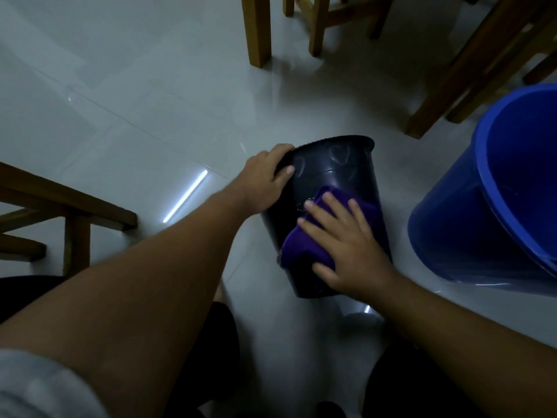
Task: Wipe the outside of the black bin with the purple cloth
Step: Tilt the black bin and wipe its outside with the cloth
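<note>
Pressing purple cloth (304, 239) under right hand (352, 248) (bin (337, 173) side).

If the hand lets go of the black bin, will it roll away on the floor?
Probably a little. The black bin lies tilted on its round side on the shiny floor, so it could roll. It is wider at the rim, so it would likely curve rather than go straight. It also looks light, since the left hand steadies it alone while the right hand presses the purple cloth.

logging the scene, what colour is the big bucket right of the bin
Blue, inside and out: the bucket shows in the head view.
</note>
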A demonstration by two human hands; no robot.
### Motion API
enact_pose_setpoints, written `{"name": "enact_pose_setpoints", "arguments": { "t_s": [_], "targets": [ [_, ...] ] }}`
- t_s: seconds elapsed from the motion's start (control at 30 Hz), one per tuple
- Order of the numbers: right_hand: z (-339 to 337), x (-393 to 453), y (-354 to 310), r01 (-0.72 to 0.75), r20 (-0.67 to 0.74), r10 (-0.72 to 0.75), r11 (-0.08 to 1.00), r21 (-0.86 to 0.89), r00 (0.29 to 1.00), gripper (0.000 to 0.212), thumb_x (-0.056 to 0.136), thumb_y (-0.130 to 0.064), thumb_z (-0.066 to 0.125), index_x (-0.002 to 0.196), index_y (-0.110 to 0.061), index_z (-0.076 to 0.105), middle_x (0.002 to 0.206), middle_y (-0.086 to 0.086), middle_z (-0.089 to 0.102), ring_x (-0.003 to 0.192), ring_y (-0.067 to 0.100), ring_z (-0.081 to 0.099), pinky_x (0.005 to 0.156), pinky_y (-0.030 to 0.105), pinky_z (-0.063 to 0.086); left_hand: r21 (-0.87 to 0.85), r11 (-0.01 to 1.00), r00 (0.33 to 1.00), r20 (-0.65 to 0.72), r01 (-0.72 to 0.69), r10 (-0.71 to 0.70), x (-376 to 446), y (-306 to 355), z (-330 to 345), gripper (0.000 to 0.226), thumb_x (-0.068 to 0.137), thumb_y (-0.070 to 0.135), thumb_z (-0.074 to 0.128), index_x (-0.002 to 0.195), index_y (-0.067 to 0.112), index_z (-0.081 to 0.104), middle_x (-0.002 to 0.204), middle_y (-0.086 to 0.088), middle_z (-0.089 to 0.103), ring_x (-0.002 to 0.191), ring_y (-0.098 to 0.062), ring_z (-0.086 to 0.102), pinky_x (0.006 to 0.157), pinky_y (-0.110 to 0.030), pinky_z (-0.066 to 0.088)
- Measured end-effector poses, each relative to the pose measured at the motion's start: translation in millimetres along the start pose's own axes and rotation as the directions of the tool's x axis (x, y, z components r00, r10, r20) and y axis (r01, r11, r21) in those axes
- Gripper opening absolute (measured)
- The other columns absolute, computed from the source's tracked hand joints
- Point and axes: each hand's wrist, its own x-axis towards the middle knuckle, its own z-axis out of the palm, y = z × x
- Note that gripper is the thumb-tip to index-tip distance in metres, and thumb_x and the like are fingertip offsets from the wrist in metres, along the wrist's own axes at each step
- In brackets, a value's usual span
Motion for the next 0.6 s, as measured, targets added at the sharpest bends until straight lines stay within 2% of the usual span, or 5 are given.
{"name": "enact_pose_setpoints", "arguments": {
  "t_s": [0.1, 0.17, 0.3, 0.4, 0.6],
  "targets": [
    [5.8, -2.1, -9.4, 0.214, 0.114, -0.202, 0.971, -0.108, 0.973, 0.075, 0.080, -0.049, 0.057, 0.148, -0.022, 0.043, 0.162, 0.002, 0.029, 0.152, 0.024, 0.011, 0.121, 0.052, 0.003, -0.114, 0.993, 0.999, -0.033, -0.030, 0.026, 2.8, 5.1, -1.2, 0.034, 0.099, 0.023, 0.044, 0.130, 0.014, 0.054, 0.120, -0.010, 0.066, 0.108, -0.025, 0.060, 0.096, -0.034, 0.046],
    [1.8, 8.5, -5.6, 0.260, 0.102, -0.248, 0.956, -0.134, 0.963, 0.070, 0.081, -0.048, 0.049, 0.145, -0.021, 0.048, 0.160, 0.003, 0.033, 0.152, 0.024, 0.014, 0.122, 0.051, 0.004, -0.153, 0.988, 0.998, -0.061, -0.028, 0.019, 5.2, 7.0, -1.9, 0.032, 0.101, 0.018, 0.043, 0.129, 0.012, 0.057, 0.122, -0.008, 0.066, 0.112, -0.022, 0.060, 0.098, -0.030, 0.044],
    [-15.4, 40.6, 7.3, -0.020, -0.021, 0.019, 0.999, -0.041, 1.000, 0.072, 0.081, -0.045, 0.057, 0.149, -0.024, 0.042, 0.164, 0.002, 0.022, 0.153, 0.026, 0.005, 0.121, 0.052, -0.001, -0.133, 0.991, 0.999, -0.037, -0.031, 0.026, 16.6, 14.5, -5.9, 0.036, 0.102, 0.017, 0.042, 0.136, 0.012, 0.054, 0.134, -0.008, 0.061, 0.123, -0.018, 0.055, 0.102, -0.019, 0.037],
    [-12.5, 34.0, 4.6, -0.114, -0.017, 0.115, 0.993, 0.038, 0.993, 0.076, 0.081, -0.043, 0.060, 0.151, -0.027, 0.037, 0.166, 0.000, 0.016, 0.153, 0.026, -0.001, 0.121, 0.054, 0.000, -0.090, 0.995, 0.998, -0.030, -0.053, 0.051, 17.6, 17.8, -6.3, 0.037, 0.102, 0.015, 0.041, 0.138, 0.012, 0.052, 0.134, -0.011, 0.061, 0.122, -0.023, 0.056, 0.101, -0.022, 0.039],
    [10.8, -0.1, -11.5, 0.173, 0.107, -0.158, 0.975, -0.143, 0.982, 0.083, 0.077, -0.050, 0.063, 0.151, -0.022, 0.038, 0.162, 0.003, 0.027, 0.152, 0.025, 0.011, 0.121, 0.049, -0.002, 0.029, 0.998, 0.997, -0.054, -0.060, 0.062, 21.6, 19.5, -3.7, 0.044, 0.096, 0.014, 0.037, 0.136, 0.020, 0.052, 0.126, -0.016, 0.061, 0.115, -0.031, 0.056, 0.101, -0.038, 0.044]
  ]
}}
